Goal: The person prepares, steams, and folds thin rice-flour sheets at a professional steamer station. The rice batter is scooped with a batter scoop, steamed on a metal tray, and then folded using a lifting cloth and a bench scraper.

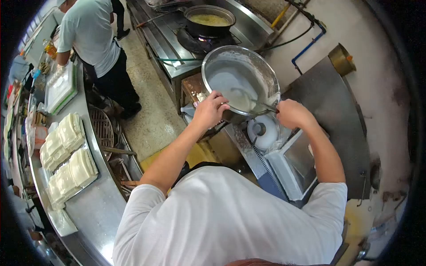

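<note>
A large round metal bowl [207, 66] holds a pale, thin white mixture [228, 80], with white residue smeared up its inner wall. My left hand [211, 111] grips the near left rim, fingers over the edge. At the near right rim, my right hand [290, 114] is closed around the handle of a metal ladle [267, 107]. The ladle's head lies in the bowl, coated by the mixture, so its exact shape is hard to make out. Just below the bowl sits a round white lid with a dark knob [259, 129].
A black wok [212, 29] with yellowish contents stands over a lit burner beyond the bowl. At left, a steel counter [95, 206] bears a tray of stacked white wrapped packs [66, 137]. A co-worker [95, 40] stands there. A white-rimmed container [284, 177] is near my right arm.
</note>
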Tool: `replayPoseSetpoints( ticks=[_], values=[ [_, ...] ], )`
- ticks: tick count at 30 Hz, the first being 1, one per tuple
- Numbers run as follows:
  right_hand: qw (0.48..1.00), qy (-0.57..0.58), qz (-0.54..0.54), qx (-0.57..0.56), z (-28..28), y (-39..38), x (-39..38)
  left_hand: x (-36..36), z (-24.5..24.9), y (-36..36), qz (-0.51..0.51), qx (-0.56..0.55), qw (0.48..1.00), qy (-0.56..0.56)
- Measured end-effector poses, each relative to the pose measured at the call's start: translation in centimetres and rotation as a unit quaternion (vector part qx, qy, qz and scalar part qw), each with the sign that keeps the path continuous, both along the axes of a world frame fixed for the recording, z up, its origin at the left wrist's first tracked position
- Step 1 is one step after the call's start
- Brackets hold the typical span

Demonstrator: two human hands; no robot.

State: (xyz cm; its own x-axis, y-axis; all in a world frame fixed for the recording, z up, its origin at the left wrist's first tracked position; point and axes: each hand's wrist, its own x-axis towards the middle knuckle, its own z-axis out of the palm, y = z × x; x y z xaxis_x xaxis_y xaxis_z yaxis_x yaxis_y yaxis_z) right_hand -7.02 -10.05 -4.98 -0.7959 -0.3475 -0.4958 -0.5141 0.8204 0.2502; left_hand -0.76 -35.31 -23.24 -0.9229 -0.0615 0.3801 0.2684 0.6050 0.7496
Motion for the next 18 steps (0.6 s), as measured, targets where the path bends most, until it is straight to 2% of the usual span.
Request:
replayPoseSetpoints(
  ticks=[3,4,6,7,9,12,14,18],
  values=[
    [0.998,-0.039,0.024,-0.05,1.5,0.1,-0.3,0.1,0.1,0.2,0.007,0.003,0.999,-0.036],
    [0.997,-0.04,0.032,-0.052,0.2,0.3,-0.4,0.3,0.2,0.2,0.015,0.001,0.999,-0.036],
    [0.989,0.012,0.037,-0.139,-3.4,1.0,0.1,0.2,0.5,0.3,0.006,0.018,0.999,-0.044],
    [0.991,0.044,0.022,-0.127,-2.6,-0.5,2.2,0.3,0.7,0.4,0.014,0.015,0.999,-0.043],
    [0.984,0.118,0.031,-0.127,-6.0,-0.1,2.4,0.6,1.0,0.3,0.006,-0.001,0.998,-0.06],
    [0.981,0.148,0.035,-0.121,-7.4,1.6,1.1,0.9,1.4,0.6,0.015,0.001,0.997,-0.073],
    [0.985,0.129,0.043,-0.108,-5.8,2.8,0.5,0.8,1.2,0.8,0.018,-0.008,0.998,-0.066],
    [0.994,0.062,0.072,-0.05,1.5,2.4,0.2,0.3,0.7,0.8,0.024,-0.026,0.998,-0.053]
  ],
)
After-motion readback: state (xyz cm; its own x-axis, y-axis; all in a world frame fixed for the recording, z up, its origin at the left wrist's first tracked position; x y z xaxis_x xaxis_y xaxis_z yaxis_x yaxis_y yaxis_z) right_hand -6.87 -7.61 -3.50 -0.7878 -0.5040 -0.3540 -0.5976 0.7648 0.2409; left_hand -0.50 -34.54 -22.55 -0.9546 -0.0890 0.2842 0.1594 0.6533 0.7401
